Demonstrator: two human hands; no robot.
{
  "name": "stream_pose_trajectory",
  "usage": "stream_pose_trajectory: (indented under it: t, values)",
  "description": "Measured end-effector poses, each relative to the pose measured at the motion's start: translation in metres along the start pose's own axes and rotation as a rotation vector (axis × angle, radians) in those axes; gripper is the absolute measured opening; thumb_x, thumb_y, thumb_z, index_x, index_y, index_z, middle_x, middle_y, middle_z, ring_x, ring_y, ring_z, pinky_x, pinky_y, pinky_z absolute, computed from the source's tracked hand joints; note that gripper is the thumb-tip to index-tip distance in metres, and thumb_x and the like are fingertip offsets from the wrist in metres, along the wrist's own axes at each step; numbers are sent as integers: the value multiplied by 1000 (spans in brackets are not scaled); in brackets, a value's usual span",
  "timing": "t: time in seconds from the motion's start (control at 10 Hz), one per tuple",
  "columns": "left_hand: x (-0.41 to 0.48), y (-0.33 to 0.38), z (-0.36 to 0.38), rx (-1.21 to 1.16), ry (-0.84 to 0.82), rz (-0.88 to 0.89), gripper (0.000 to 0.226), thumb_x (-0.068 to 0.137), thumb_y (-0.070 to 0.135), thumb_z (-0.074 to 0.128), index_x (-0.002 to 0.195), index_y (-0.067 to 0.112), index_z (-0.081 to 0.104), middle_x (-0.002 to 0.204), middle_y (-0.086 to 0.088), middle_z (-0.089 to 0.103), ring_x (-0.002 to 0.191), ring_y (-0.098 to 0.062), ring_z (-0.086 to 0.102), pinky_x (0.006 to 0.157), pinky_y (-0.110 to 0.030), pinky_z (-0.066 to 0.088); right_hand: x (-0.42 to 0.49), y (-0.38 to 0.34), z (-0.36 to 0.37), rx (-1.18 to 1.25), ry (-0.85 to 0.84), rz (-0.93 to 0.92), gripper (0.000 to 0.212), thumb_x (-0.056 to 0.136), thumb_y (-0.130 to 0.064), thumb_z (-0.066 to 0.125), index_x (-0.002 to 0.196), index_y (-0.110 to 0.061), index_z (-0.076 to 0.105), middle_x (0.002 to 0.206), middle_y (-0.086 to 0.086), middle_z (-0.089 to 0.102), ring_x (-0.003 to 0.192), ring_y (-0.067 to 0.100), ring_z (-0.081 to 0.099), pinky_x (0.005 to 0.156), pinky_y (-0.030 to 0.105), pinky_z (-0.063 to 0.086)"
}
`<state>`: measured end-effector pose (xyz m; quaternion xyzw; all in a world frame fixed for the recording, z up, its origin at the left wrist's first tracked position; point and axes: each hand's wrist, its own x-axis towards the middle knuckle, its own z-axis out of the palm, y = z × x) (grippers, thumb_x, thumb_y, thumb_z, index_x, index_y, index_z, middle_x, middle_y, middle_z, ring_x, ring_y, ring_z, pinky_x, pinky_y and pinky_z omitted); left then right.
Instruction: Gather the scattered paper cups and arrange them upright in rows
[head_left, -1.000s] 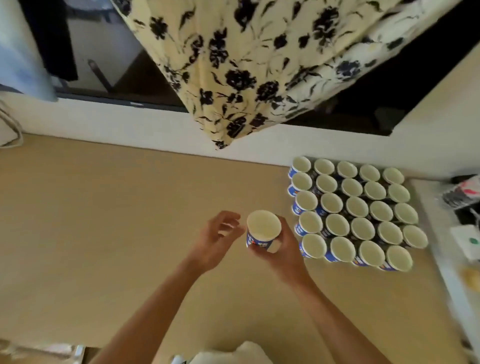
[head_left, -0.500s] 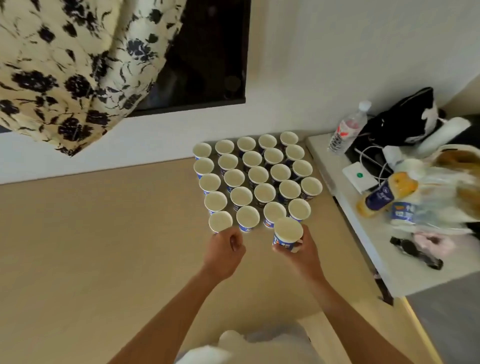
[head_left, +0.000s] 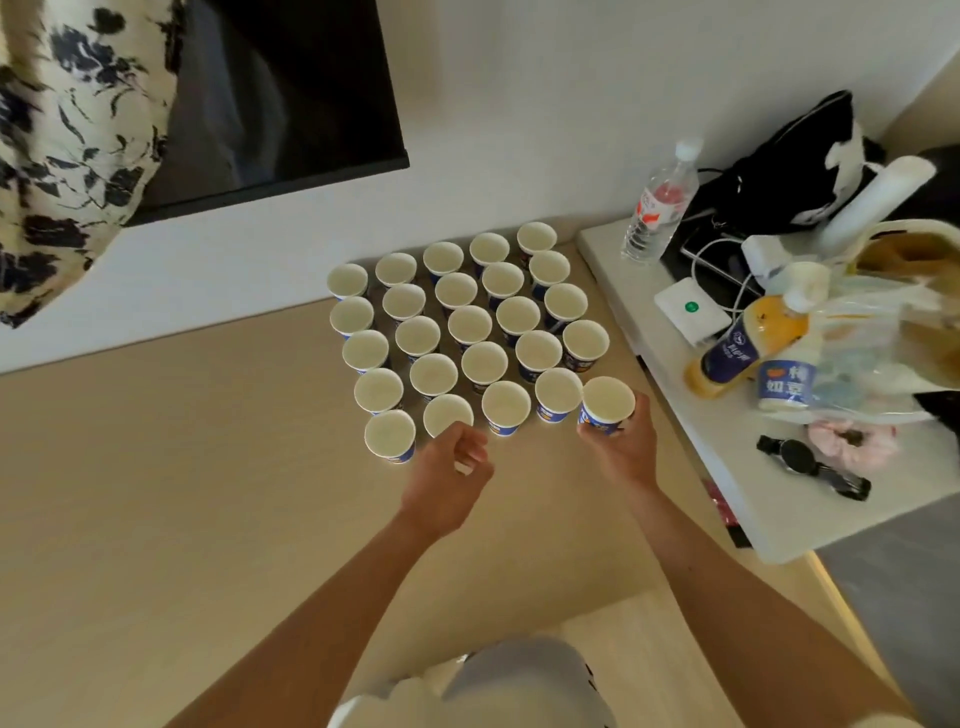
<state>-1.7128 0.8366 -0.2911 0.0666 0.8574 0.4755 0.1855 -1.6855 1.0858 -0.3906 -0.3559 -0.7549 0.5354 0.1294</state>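
Right hand (head_left: 621, 449) apparently grips cup (head_left: 607, 400), fingers (head_left: 642, 418) half-hidden.

Cups (head_left: 470, 325) packed rim to rim, nothing fits between. Wall (head_left: 519, 130) blocks the far side, cluttered side table (head_left: 737, 483) crowds the right. Wide bare wood surface (head_left: 182, 493) on the left and near side.
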Motion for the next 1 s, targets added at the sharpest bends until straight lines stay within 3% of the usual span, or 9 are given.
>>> stream_pose_trajectory:
  t: [0.2, 0.3, 0.5, 0.7, 0.9, 1.0]
  values:
    - [12, 3, 16, -8, 7, -27, 16, 82, 14, 70, 96, 20, 64, 89, 7, 70, 86, -12, 67, 82, -32, 54, 35, 18, 0, -28, 32, 5, 60, 67, -15, 87, 115, -18, 51, 93, -12, 60, 74, 2, 58, 72, 28, 46]
    - [18, 3, 18, -10, 22, -38, 16, 82, 15, 70, 96, 21, 65, 89, 8, 71, 86, -9, 67, 83, -31, 55, 46, 21, 5, -42, 27, -17, 61, 67, -13, 87, 118, -16, 52, 98, -7, 61, 79, 11, 61, 76, 31, 48]
    - [22, 1, 14, -45, 32, -76, 17, 82, 13, 70, 96, 22, 64, 89, 8, 71, 83, -3, 65, 77, -21, 52, 54, 25, 12, -58, 14, -25, 61, 67, -11, 86, 117, -15, 51, 103, -3, 66, 87, 18, 64, 83, 41, 55]
    - [23, -4, 11, -88, 43, -83, 16, 83, 10, 70, 96, 18, 64, 88, 4, 70, 79, -1, 63, 69, -8, 46, 58, 19, 14, -46, -15, -15, 63, 67, -8, 86, 118, -17, 51, 105, -3, 66, 88, 18, 65, 83, 39, 55]
    - [19, -8, 5, -118, 50, -98, 15, 84, 9, 69, 96, 15, 65, 91, 1, 71, 80, -3, 63, 70, -9, 47, 55, 14, 13, -17, -34, -12, 72, 67, -2, 86, 127, -16, 49, 116, -2, 63, 100, 15, 62, 83, 22, 49]
    - [14, -8, 0, -155, 89, -116, 14, 84, 10, 69, 97, 15, 65, 91, 2, 72, 84, -6, 66, 76, -16, 51, 40, 26, 8, -18, 23, 7, 78, 70, 5, 82, 137, -10, 44, 131, 4, 57, 113, 19, 58, 94, 33, 49]
